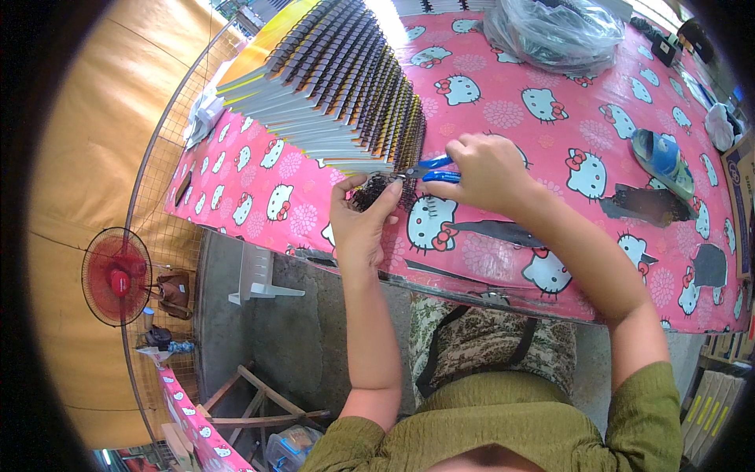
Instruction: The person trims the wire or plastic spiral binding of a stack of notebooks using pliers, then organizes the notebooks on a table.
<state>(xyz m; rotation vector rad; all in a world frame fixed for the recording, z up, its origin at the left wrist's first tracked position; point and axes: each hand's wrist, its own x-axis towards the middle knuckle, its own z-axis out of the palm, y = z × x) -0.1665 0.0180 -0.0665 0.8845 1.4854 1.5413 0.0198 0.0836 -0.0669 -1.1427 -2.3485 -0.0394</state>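
A tall stack of spiral-bound notebooks (291,118) leans across the far left part of the table, its black coil spines turned to the right. At the near end of the stack my left hand (360,224) pinches the end of a black plastic binding coil (370,193) between thumb and fingers. My right hand (491,173) is closed round the blue handles of small cutting pliers (434,169). The jaws of the pliers meet the coil right at my left thumb tip. How far the jaws are closed is too small to make out.
A pink patterned cover with torn patches lies over the table (503,118). Clear plastic bags (554,35) sit at the back, and a blue-and-green roll-like item (664,161) lies at the right. Below left stand a white plastic stool (259,271) and a red fan (118,277).
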